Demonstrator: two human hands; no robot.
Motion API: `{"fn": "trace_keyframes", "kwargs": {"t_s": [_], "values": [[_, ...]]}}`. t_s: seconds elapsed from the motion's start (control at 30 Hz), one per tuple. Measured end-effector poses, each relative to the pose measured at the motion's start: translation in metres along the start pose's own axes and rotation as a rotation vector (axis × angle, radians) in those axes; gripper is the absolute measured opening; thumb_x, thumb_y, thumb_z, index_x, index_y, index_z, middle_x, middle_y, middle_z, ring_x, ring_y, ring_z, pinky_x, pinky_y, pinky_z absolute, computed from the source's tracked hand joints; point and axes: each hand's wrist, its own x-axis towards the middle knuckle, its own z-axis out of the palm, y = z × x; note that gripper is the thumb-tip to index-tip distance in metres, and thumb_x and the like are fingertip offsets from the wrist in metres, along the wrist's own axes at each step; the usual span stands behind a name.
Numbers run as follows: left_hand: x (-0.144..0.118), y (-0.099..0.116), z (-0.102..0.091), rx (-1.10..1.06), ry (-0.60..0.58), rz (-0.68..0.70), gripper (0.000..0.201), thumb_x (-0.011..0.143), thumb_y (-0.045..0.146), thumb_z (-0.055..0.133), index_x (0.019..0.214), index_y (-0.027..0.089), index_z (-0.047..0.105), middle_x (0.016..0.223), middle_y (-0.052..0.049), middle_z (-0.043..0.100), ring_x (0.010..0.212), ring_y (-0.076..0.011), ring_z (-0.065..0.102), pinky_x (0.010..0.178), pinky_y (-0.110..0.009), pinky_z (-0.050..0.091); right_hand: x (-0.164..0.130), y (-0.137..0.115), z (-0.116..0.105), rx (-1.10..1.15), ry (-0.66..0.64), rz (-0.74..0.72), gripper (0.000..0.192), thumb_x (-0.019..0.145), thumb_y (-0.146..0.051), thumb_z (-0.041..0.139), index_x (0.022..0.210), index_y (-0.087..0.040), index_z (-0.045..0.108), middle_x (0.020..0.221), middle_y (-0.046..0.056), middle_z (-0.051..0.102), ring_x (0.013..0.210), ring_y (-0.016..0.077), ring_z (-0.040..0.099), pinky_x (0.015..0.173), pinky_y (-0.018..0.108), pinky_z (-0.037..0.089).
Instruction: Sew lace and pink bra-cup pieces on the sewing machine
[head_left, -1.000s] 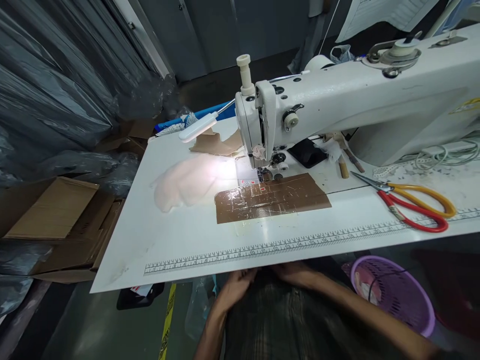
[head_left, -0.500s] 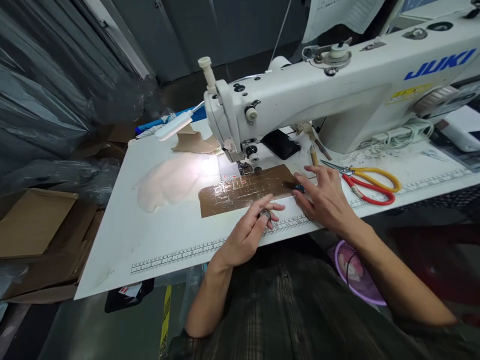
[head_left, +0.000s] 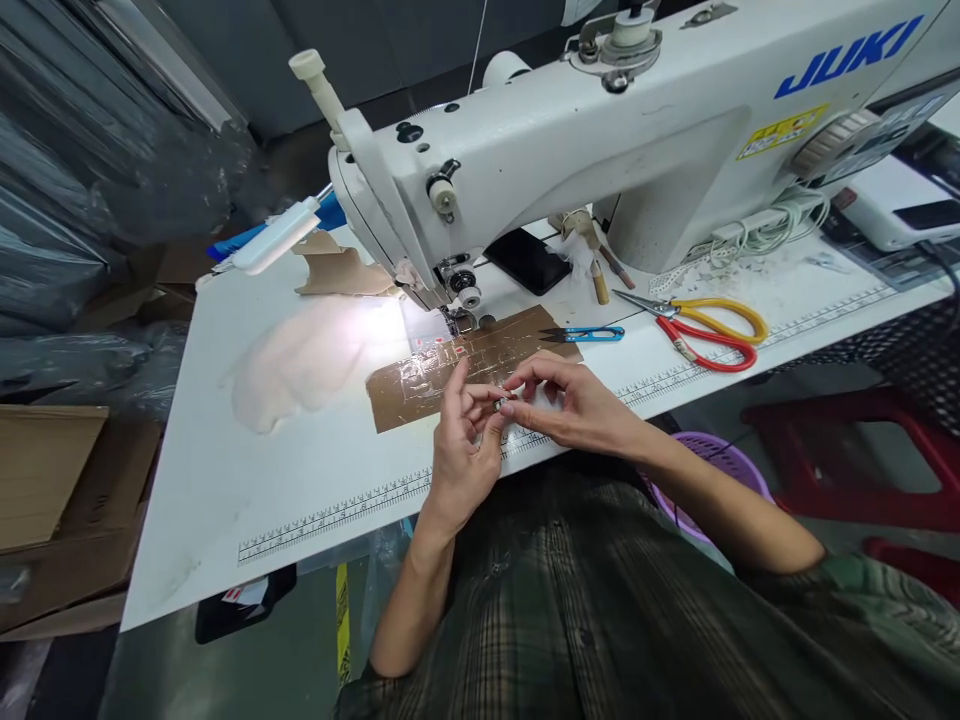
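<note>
My left hand and my right hand meet over the front edge of the white table, fingertips pinching a small metal part between them. What the part is I cannot tell. They hover just in front of a brown taped patch below the needle of the white sewing machine. A blue thread snip lies on the table beyond my right hand.
Red and yellow scissors lie to the right. A pale fabric piece sits left under the lamp. Brown scraps lie behind. Cardboard boxes stand at left, a purple basket and red stool at right.
My hands rose from under the table edge to the tabletop. The right hand set the blue thread snip down, then both hands came together on the small part. The camera shifted right.
</note>
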Motion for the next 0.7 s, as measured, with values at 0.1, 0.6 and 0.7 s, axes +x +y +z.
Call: {"fn": "trace_keyframes", "kwargs": {"t_s": [0.1, 0.6, 0.7], "values": [[-0.002, 0.001, -0.001, 0.030, 0.043, -0.009, 0.070, 0.090, 0.023, 0.063, 0.149, 0.026, 0.024, 0.107, -0.006, 0.062, 0.103, -0.0177, 0.064, 0.094, -0.034, 0.053, 0.004, 0.001, 0.006, 0.058, 0.039, 0.057, 0.026, 0.086, -0.043, 0.067, 0.086, -0.017, 0.068, 0.083, 0.003, 0.062, 0.073, 0.0115, 0.052, 0.065, 0.024, 0.041], [-0.004, 0.014, -0.009, -0.316, 0.026, -0.245, 0.060, 0.083, 0.026, 0.073, 0.133, 0.019, 0.042, 0.103, -0.006, 0.067, 0.093, -0.0183, 0.069, 0.087, -0.036, 0.059, 0.016, -0.001, 0.003, 0.424, -0.146, 0.255, 0.038, 0.088, -0.051, 0.060, 0.096, -0.014, 0.065, 0.070, -0.002, 0.059, 0.060, 0.0070, 0.051, 0.057, 0.020, 0.042], [-0.003, 0.017, -0.013, -0.412, -0.010, -0.341, 0.048, 0.080, 0.026, 0.077, 0.119, 0.016, 0.050, 0.101, -0.008, 0.069, 0.090, -0.0180, 0.070, 0.079, -0.029, 0.059, 0.016, 0.000, -0.007, 0.441, -0.360, 0.153, 0.032, 0.093, -0.040, 0.056, 0.111, -0.016, 0.067, 0.085, 0.002, 0.068, 0.076, 0.0102, 0.063, 0.071, 0.023, 0.051]]}}
